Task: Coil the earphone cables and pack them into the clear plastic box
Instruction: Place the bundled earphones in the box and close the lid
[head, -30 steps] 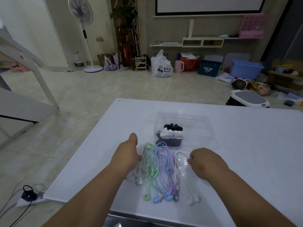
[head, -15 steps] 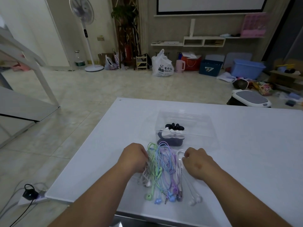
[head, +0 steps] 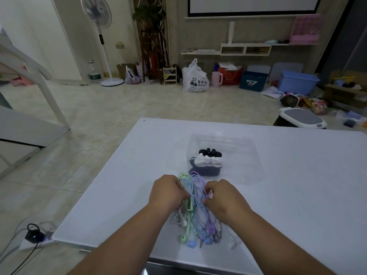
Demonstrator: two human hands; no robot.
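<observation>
Item: earphone cables (head: 195, 185), a loose bundle in green, blue, purple and white, lying on the white table (head: 297, 175); earbuds (head: 191, 243) and plugs trail toward 6 o'clock. Left hand (head: 168, 192) at the bundle's 9 o'clock, fingers curled onto the strands; right hand (head: 220, 197) at 3 o'clock, likewise curled and gripping. Clear plastic box (head: 238, 139) at 12 o'clock, just beyond, containing coiled earphones (head: 206, 162) in black, white and dark blue.

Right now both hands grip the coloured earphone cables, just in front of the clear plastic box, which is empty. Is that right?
Not empty: the head view shows the clear plastic box already holding coiled earphones, black, white and dark. Otherwise right: the left hand and right hand grip the coloured cables in front of it.
</observation>
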